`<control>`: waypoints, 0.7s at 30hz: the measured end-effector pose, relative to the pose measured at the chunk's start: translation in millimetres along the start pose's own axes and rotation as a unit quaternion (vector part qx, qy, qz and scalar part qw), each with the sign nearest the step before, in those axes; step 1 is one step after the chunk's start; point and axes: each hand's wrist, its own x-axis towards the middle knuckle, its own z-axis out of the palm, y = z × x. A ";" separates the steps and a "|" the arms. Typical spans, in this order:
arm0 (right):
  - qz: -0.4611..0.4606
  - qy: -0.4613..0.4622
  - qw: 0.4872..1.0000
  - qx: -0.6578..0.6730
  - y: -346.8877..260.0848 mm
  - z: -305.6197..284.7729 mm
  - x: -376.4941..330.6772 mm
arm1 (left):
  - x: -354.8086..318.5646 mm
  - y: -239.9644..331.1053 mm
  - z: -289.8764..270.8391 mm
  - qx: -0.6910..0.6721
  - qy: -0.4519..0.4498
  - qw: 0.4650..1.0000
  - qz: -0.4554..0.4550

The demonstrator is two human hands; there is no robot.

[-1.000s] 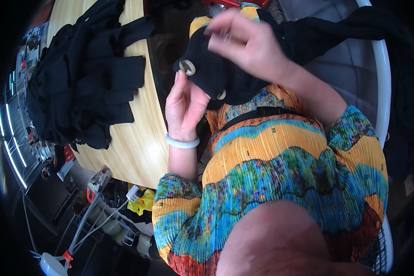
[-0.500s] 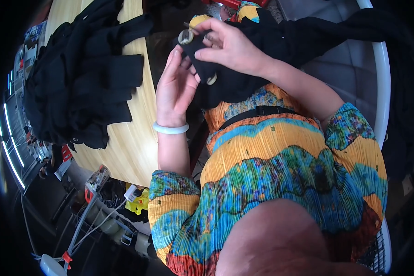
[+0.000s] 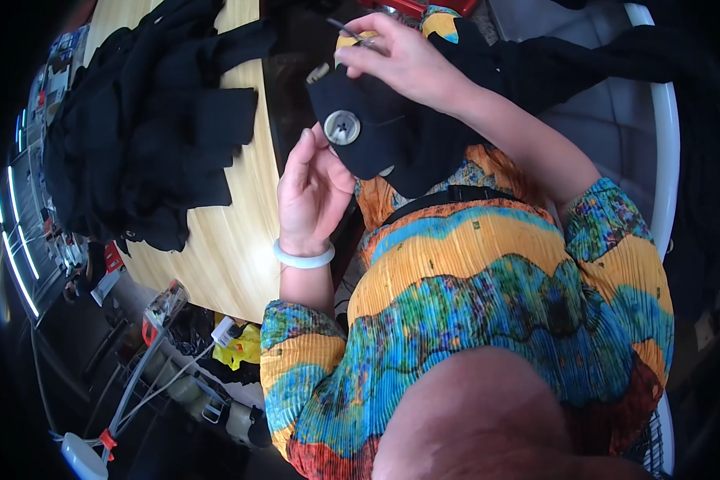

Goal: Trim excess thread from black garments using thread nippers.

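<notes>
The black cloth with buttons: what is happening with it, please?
The person's left hand is at the edge of a black fabric garment, beside a round, grey-and-cream button. The right hand holds a thin, dark tool near the garment's far edge; its kind is unclear. A black cloth pile lies on the pale wooden table.

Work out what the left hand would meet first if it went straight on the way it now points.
Going up the picture, the left hand would most likely first meet the black garment, near its large round button. The edge looks very close, but depth here is unclear.
</notes>
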 end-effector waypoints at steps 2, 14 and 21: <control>-0.002 0.002 1.000 0.019 -2.0 -7.1 -4.7 | 0.5 0.3 12.4 0.057 0.083 0.995 -0.007; -0.168 0.000 0.978 -0.125 -16.4 -24.6 -55.5 | 5.2 0.0 10.1 0.032 0.163 0.986 -0.028; -0.137 -0.060 0.988 -0.043 -42.4 -4.7 -88.1 | -0.3 -8.2 -0.7 -0.060 0.026 0.998 0.016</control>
